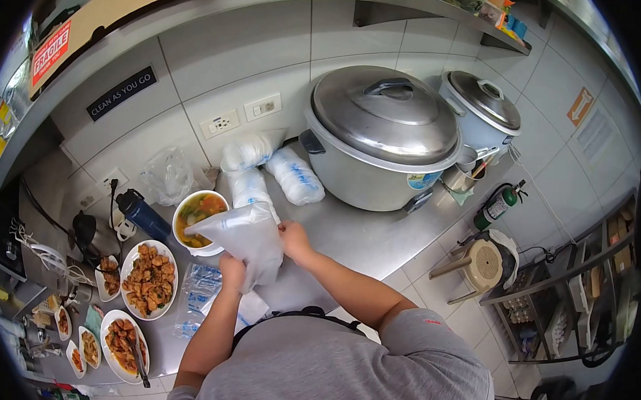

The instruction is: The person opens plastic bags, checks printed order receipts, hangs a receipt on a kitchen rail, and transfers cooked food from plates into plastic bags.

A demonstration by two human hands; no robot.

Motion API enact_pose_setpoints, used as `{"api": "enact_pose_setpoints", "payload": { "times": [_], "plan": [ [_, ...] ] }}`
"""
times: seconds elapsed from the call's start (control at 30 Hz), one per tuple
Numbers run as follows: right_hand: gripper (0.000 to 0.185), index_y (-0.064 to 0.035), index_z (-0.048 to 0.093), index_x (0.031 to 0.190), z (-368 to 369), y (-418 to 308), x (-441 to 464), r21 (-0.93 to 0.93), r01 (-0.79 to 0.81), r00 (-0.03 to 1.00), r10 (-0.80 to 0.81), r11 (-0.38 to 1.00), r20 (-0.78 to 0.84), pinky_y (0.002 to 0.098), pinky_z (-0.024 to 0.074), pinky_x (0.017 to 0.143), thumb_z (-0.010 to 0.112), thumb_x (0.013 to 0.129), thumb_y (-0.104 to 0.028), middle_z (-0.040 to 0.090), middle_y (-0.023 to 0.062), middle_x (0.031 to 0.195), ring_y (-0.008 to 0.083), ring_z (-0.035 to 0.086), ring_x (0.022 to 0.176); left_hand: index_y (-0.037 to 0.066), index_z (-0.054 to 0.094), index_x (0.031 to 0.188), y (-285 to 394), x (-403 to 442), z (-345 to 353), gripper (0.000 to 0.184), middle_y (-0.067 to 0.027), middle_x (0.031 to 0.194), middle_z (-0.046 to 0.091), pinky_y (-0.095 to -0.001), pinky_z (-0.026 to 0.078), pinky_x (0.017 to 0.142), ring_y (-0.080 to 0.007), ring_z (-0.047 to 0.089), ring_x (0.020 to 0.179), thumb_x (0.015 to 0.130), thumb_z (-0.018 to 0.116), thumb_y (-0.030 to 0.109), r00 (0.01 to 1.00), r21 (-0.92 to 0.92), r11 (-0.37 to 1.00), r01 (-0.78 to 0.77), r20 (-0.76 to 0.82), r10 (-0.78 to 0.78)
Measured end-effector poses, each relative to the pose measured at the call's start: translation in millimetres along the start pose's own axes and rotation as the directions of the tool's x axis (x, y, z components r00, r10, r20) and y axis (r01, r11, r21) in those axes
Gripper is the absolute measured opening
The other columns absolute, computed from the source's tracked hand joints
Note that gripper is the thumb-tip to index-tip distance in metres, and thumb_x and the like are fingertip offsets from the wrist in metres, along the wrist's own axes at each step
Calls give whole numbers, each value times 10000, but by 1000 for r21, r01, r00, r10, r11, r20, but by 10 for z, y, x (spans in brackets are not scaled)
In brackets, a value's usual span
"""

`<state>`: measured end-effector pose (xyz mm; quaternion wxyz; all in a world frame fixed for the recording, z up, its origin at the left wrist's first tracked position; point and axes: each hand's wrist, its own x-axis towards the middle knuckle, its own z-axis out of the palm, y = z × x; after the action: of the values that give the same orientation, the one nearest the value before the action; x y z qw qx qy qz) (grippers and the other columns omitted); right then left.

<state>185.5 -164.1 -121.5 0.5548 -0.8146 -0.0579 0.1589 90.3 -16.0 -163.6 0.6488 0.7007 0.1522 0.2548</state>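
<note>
Both hands are on the plastic bag (249,240) now! The left hand (232,273) is closed on its near left side, and the right hand (294,242) has its right edge pinched, a little farther forward. So the bag hangs between them, pale and rumpled, over the steel counter (366,235).

Just beyond the left hand, to its left, sits the soup bowl (205,252), and farther left comes a plate of fried pieces (164,308). Close below that same hand lies a clear packet (198,289) with blue print, too small to read.

Straight ahead of both hands, wrapped rolls (295,175), blue lettering again, illegible from here. Beyond the right hand and to its right, the big lidded cooker (385,142) wears a blue label (423,180), its wording lost.

And the readable ones! High beyond the left hand, a dark sign (121,93): "CLEAN AS YOU GO". Farther left, a red sticker (51,52) on a cardboard box (120,19): "FRAGILE", "THANK YOU".
</note>
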Motion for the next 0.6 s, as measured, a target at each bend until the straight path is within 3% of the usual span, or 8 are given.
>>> {"api": "enact_pose_setpoints", "payload": {
  "times": [0.03,0.1,0.23,0.33,0.4,0.43,0.5,0.6],
  "plan": [
    [212,23,616,838,-5,-2,-51,-139,139,988,-148,980,-54,437,485,711,553,834,-179,655,208,937,378,635,794,12,605,1027,15,6,-25,202,-85,859,647,-343,510,660,-200,629,710,868,541,118,1000,-1,1000,4,-12,-4],
    [200,-6,632,907,16,147,6,-212,227,957,-258,950,-129,418,481,758,611,807,-178,646,189,970,354,622,883,-2,608,932,126,-28,-174,188,-106,690,630,-336,483,585,-200,616,607,898,515,158,990,559,820,122,-7,-142],
    [238,-14,604,953,-549,-438,-405,20,459,847,-431,888,-310,338,480,741,693,770,-135,603,118,928,234,602,799,-4,606,820,705,-280,-583,265,-110,611,599,-307,446,544,-173,570,547,899,587,249,976,590,807,-27,-158,148],
    [249,-23,599,949,-688,-1093,-1052,123,682,731,-665,721,-150,330,483,732,719,750,-111,607,106,959,218,603,829,20,628,844,1225,-578,-520,132,-79,693,631,-282,468,585,-137,571,603,844,670,145,972,240,951,-196,-79,220],
    [270,-33,594,972,-528,-1434,-1456,-22,871,489,-858,492,156,302,485,710,728,741,-68,620,109,996,187,608,831,23,618,871,1749,-804,-347,109,-48,799,616,-246,447,628,-105,563,699,823,681,97,946,23,949,-313,89,310],
    [270,-33,594,972,-449,-1383,-1518,21,875,471,-861,483,193,302,485,710,728,741,-68,620,109,996,187,608,831,27,619,906,1916,-853,-315,148,-57,840,623,-253,455,643,-124,580,744,804,699,97,905,-43,914,-402,133,404],
    [227,-32,618,936,-456,-1244,-1567,180,661,652,-676,729,344,279,482,688,732,741,-54,648,98,942,156,613,779,39,618,984,2141,-907,-324,250,-72,935,634,-262,465,669,-162,600,844,772,731,108,816,-43,835,-549,190,546],
    [114,-15,628,802,-677,-1246,-1496,144,654,671,-658,742,343,258,473,656,723,741,-31,653,67,781,131,603,696,66,612,1101,2376,-972,-408,355,-72,1070,634,-290,485,734,-199,584,997,768,731,99,845,30,861,-508,209,491]
  ]
}}
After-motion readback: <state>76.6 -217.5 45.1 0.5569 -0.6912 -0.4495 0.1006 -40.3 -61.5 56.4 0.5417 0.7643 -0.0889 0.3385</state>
